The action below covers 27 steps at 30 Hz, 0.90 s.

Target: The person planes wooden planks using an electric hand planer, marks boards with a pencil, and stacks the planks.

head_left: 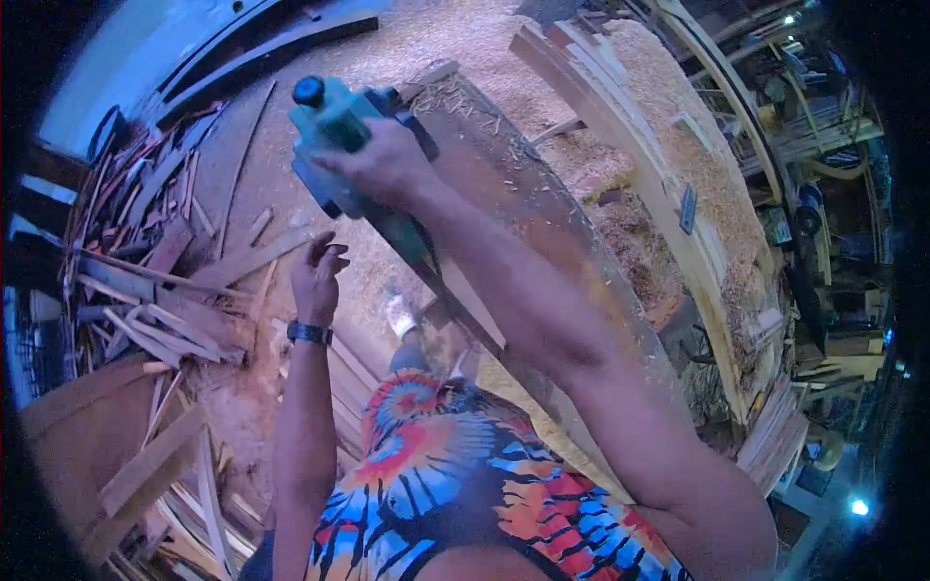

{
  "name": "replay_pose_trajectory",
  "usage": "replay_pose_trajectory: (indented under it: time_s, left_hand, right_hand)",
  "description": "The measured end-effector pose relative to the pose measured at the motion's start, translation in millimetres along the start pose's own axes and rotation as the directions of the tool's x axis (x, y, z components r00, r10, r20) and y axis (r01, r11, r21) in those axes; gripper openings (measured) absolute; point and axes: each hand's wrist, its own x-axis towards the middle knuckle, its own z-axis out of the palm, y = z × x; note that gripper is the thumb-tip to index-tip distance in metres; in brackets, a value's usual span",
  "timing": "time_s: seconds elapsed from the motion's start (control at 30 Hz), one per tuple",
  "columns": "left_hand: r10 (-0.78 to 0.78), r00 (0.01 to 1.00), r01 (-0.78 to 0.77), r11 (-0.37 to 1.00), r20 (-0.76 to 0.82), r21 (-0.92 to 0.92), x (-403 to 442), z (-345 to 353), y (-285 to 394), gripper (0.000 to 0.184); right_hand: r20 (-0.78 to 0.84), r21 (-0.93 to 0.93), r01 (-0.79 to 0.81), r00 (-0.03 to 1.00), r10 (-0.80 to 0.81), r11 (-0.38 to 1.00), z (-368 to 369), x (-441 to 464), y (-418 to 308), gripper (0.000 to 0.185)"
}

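Observation:
A green electric hand planer [334, 114] with a dark round knob is in my right hand [392, 165], whose fingers are wrapped round its handle. The planer is over the left edge of the wooden workbench [542, 223], near its far end; whether it touches the wood below is hard to tell. Below and to the left of the planer is my left hand [318, 281], apart from it and holding nothing, its fingers loosely bent and spread. A dark watch [310, 333] is on my left wrist.
Wood shavings [465, 39] cover the floor and part of the bench. Long planks [639, 145] lie to the right, with a small dark tool [688, 210] on them. Scrap wood [165, 223] is heaped at the left. A dark beam [271, 53] lies at the far left.

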Motion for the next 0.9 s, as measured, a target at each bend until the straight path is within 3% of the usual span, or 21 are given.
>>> replay_pose_trajectory:
  time_s: [0.07,0.17,0.2,0.23,0.3,0.37,0.57,0.7,0.73,0.83,0.9]
  left_hand:
    - [-0.034,0.999,0.034,0.997,0.013,-0.062,-9.6,8.2,-5.9,0.033]
    - [0.005,1.0,-0.007,0.997,0.029,0.074,-38.7,32.8,-25.2,0.034]
    - [0.091,0.995,-0.098,0.972,0.043,0.213,-48.7,42.8,-36.9,0.04]
    - [0.052,0.997,-0.065,0.95,0.051,0.304,-70.0,60.6,-16.8,0.055]
    - [0.215,0.968,-0.249,0.899,0.133,0.361,-95.9,89.6,-35.4,0.074]
    - [0.307,0.919,-0.393,0.757,0.247,0.522,-118.3,118.6,-40.6,0.101]
    - [0.076,0.982,-0.184,0.599,0.174,0.779,-154.0,177.8,-32.1,0.138]
    - [0.104,0.992,-0.12,0.592,0.073,0.797,-163.7,195.3,-34.8,0.138]
    - [0.041,0.996,-0.084,0.544,0.074,0.835,-168.2,197.7,-31.4,0.135]
    - [0.015,0.997,-0.068,0.532,0.071,0.844,-179.3,200.7,-30.4,0.131]
    - [0.121,0.991,-0.113,0.592,0.05,0.798,-179.1,200.3,-38.7,0.121]
  right_hand:
    - [0.013,0.034,-0.04,0.999,0.039,0.999,-22.9,-47.4,0.6,0.044]
    - [0.009,-0.005,-0.067,0.998,0.067,0.998,-72.3,-128.0,5.5,0.045]
    - [-0.005,-0.047,-0.15,0.989,0.15,0.988,-90.4,-154.8,-5.6,0.045]
    - [-0.027,-0.082,-0.238,0.971,0.237,0.968,-107.3,-182.8,-16.8,0.044]
    - [-0.078,0.052,-0.431,0.898,0.434,0.901,-137.6,-232.2,-13.7,0.04]
    - [-0.153,0.097,-0.547,0.817,0.556,0.831,-168.5,-275.2,-16.6,0.034]
    - [-0.281,0.315,-0.509,0.756,0.591,0.801,-222.6,-365.8,45.9,0.024]
    - [-0.285,0.291,-0.476,0.785,0.55,0.83,-233.2,-397.7,76.0,0.026]
    - [-0.285,0.292,-0.458,0.796,0.533,0.84,-235.3,-400.6,79.4,0.027]
    - [-0.259,0.161,-0.503,0.809,0.528,0.849,-236.8,-397.6,93.2,0.028]
    - [-0.283,0.16,-0.461,0.825,0.488,0.873,-235.5,-397.5,88.1,0.027]
